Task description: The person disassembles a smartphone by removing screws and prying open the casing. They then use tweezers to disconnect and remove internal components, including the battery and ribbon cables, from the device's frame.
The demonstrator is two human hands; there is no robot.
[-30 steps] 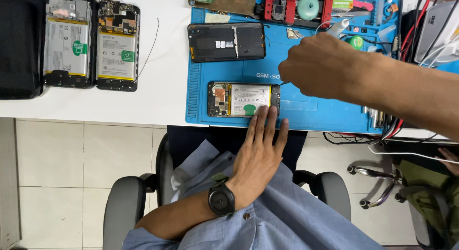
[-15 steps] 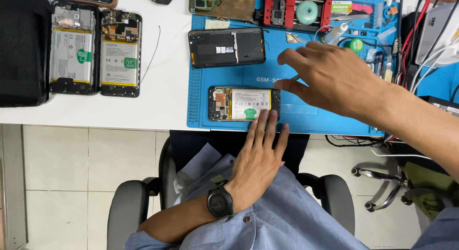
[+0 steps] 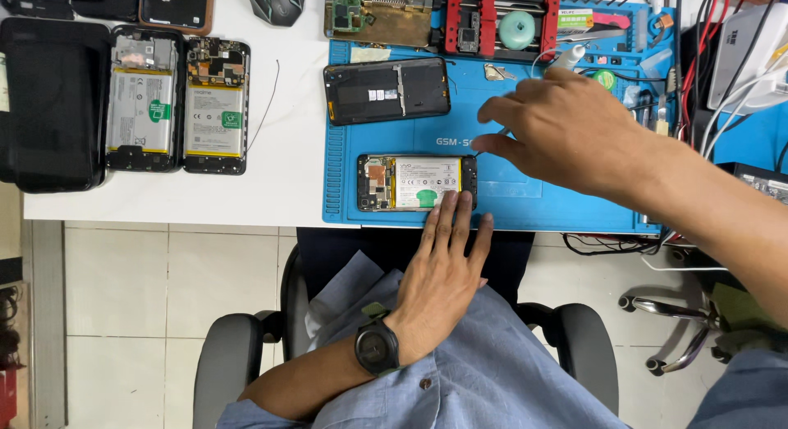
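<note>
Blue repair mat (image 3: 525, 203) bears opened phone (image 3: 417, 183) at its near edge | left hand (image 3: 439, 273) flat, fingertips touching phone's lower edge, grasping nothing | right hand (image 3: 566, 129) pinches thin tool (image 3: 491, 143) near phone's right end | back cover (image 3: 386, 90) beyond.

Single head-worn view, looking steeply down from above the seated lap at the white bench edge (image 3: 164, 203) and blue mat (image 3: 574, 207) (far side at top), close range.
</note>
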